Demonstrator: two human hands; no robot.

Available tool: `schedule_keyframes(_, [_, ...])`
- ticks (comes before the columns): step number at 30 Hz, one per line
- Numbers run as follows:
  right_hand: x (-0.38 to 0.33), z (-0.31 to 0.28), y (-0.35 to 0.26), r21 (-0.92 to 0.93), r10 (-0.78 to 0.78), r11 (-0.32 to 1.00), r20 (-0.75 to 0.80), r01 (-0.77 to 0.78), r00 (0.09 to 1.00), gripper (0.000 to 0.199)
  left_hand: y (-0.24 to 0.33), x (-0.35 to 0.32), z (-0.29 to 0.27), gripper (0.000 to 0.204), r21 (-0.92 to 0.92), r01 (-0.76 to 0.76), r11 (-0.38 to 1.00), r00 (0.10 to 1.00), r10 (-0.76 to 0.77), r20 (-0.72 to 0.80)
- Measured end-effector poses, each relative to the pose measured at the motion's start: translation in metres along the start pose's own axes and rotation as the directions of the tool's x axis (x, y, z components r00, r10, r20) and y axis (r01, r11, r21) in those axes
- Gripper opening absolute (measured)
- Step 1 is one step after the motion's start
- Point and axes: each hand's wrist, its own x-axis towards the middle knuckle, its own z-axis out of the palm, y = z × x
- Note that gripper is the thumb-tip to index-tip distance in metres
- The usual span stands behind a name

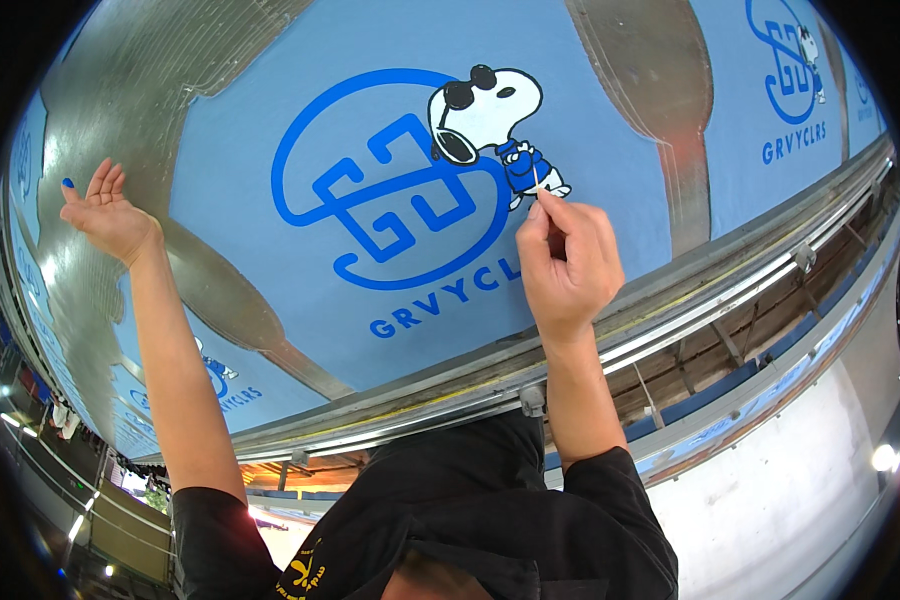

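Note:
A light blue shirt [610,150] lies flat on a printing board, with a dark blue round logo [390,190] and a white cartoon dog in sunglasses [490,110] printed on it. My right hand [565,265] pinches a thin pale stick [535,180] whose tip touches the print at the dog's lower edge. My left hand [105,215] is held out far to the left over the silvery metal surface [110,100]. Its fingers are apart, it holds nothing, and there is a blue spot on one fingertip.
More blue shirts with the same print lie on neighbouring boards at top right [785,70] and lower left [225,385]. Silvery metal arms [650,60] run between the boards. A long metal rail [710,290] borders the near edge, with a pale floor [770,500] beyond.

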Motion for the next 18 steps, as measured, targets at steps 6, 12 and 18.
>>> schedule_keyframes(6, [0.003,0.0033,0.0015,-0.019,-0.05,0.999,0.001,0.05,0.999,0.018,0.0036,-0.0009,0.0019,0.094,0.002,0.003,1.0,1.0,-0.003,0.004])
schedule_keyframes(12, [0.0053,0.0048,0.002,-0.041,-0.064,0.997,-0.001,0.064,0.998,0.024,0.0037,-0.002,0.0023,0.097,0.018,-0.01,1.0,1.0,0.009,0.007])
schedule_keyframes(18, [0.0051,0.0055,0.0015,-0.044,-0.051,0.998,-0.005,0.051,0.999,0.024,0.0014,-0.0007,0.0011,0.097,0.009,-0.019,1.0,1.0,0.019,0.01])
